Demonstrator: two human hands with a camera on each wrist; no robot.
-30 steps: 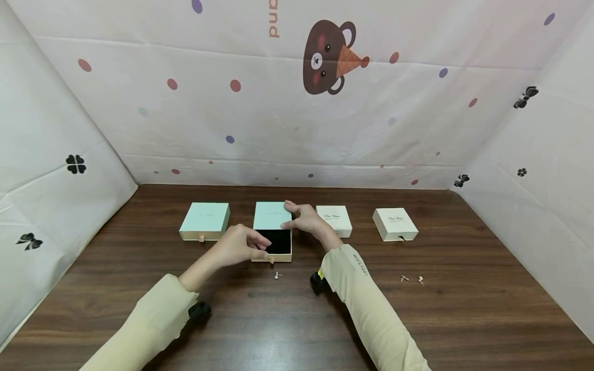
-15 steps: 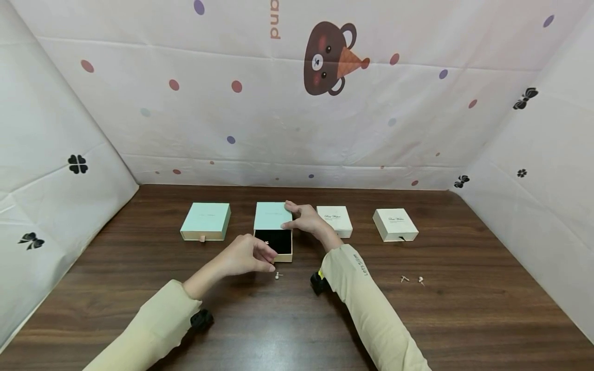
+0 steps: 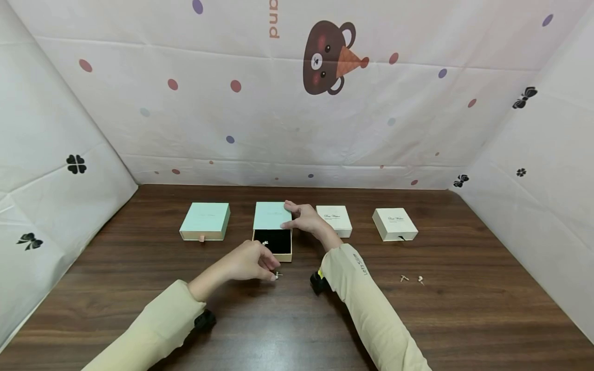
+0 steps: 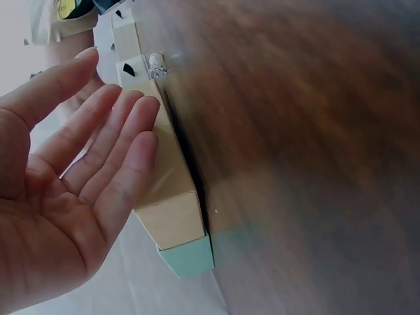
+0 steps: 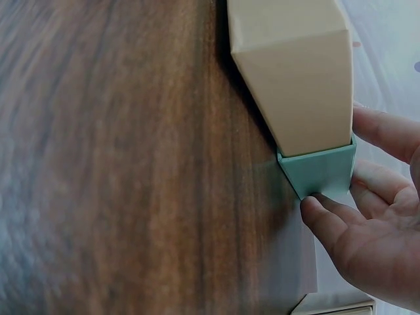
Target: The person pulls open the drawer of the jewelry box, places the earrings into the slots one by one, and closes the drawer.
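On the table stands a mint jewelry box (image 3: 272, 214), its cream drawer (image 3: 283, 257) pulled out toward the front. A small earring (image 3: 265, 242) shows against the drawer's black lining. My right hand (image 3: 303, 219) grips the mint sleeve at its right side; in the right wrist view, fingertips (image 5: 316, 205) meet the mint end (image 5: 321, 172). My left hand (image 3: 252, 262) is in front of the drawer, its fingertips right at a pearl earring (image 3: 277, 276) on the table. In the left wrist view its fingers are loosely bent, nothing between them, and the pearl earring (image 4: 157, 62) lies beyond.
A closed mint box (image 3: 204, 221) stands to the left. Two white boxes, one (image 3: 334, 220) behind the right hand and another (image 3: 395, 224) farther right, stand in the same row. Two small earrings, one (image 3: 405, 279) beside another (image 3: 421, 280), lie on the right of the table.
My left hand has moved from over the drawer toward the front and slightly right, down to the pearl earring. The earring in the drawer has come into view. My right hand has stayed.
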